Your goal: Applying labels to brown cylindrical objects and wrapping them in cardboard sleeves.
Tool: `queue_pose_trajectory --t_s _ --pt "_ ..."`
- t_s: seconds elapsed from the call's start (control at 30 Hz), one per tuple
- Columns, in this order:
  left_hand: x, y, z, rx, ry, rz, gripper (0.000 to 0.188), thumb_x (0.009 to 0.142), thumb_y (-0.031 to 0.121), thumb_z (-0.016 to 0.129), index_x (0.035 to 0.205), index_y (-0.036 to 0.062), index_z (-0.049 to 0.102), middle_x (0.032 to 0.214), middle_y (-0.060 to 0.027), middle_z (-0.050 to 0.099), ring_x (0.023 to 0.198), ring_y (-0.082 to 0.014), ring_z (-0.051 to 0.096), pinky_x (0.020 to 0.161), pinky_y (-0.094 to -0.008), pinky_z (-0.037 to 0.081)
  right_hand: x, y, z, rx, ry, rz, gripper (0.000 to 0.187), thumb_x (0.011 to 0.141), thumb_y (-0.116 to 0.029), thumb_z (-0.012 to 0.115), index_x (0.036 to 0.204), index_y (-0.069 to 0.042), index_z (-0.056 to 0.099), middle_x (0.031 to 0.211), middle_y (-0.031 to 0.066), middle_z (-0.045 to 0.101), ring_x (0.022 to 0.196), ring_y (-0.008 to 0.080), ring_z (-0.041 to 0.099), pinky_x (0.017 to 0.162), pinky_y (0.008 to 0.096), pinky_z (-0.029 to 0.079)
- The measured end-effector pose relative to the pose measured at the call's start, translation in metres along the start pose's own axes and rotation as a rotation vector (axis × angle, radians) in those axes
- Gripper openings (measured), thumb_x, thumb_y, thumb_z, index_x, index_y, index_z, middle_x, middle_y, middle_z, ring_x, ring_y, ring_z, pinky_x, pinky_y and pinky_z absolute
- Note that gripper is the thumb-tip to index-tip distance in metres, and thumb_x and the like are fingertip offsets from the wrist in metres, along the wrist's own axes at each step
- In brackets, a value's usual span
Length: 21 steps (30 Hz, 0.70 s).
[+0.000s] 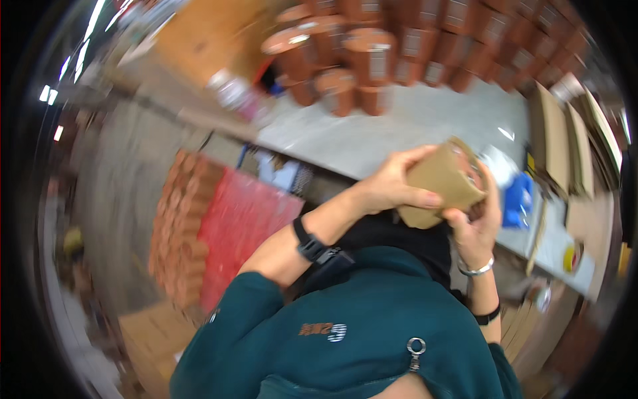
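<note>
In front of my body I hold a brown cardboard sleeve [438, 178] in both hands, tilted to one side. A reddish-brown pot [468, 166] shows inside its open end; most of it is hidden by the cardboard. My left hand [393, 185] is closed round the sleeve's left side, with the thumb across its face. Round the right side and lower edge my right hand [477, 233] grips it, fingers partly hidden behind. Beyond my hands lies the grey tabletop [425, 126], bearing stacks of similar reddish-brown pots [369, 60] with pale labels.
Flat brown cardboard pieces [555, 143] stand at the right, near a blue object [517, 201] and a yellow tape roll [570, 258]. A blurred clear bottle [232, 93] is at the table's left. Lower left are a red board [246, 223], more stacked pots [179, 229] and a carton [156, 336].
</note>
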<state>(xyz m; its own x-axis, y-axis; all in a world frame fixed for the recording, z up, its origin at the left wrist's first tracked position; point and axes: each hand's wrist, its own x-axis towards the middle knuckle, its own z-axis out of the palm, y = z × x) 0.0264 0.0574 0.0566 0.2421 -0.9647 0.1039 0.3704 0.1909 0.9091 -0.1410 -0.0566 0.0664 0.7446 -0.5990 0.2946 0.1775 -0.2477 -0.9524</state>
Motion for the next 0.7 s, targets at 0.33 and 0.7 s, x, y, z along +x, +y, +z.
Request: queue_pose_trajectory --t_s 0.33,0.7 --pt "-0.115 -0.023 -0.048 -0.054 0.355 0.122 0.075 0.079 0.029 0.084 0.141 0.0023 0.050 0.128 -0.0079 0.061 0.116 -0.0155 0.057 0.101 -0.0330 0.046 0.010 0.052 0.064 0.029 -0.529 0.079 0.080 0.087 -0.037 0.078 0.143 0.003 0.038 0.129 0.0135 0.056 0.114 0.0208 0.059 0.098 0.0327 0.049" --pt "-0.337 -0.104 -0.183 -1.113 1.302 0.335 0.074 0.087 0.056 0.060 0.141 0.0085 0.045 0.133 -0.0182 0.054 0.121 -0.0353 0.055 0.101 -0.0610 0.044 0.011 0.066 0.104 -0.311 -0.789 0.219 0.038 0.096 0.001 0.056 0.134 0.005 0.052 0.102 0.0112 0.070 0.084 0.0142 0.067 0.080 0.0267 0.054"
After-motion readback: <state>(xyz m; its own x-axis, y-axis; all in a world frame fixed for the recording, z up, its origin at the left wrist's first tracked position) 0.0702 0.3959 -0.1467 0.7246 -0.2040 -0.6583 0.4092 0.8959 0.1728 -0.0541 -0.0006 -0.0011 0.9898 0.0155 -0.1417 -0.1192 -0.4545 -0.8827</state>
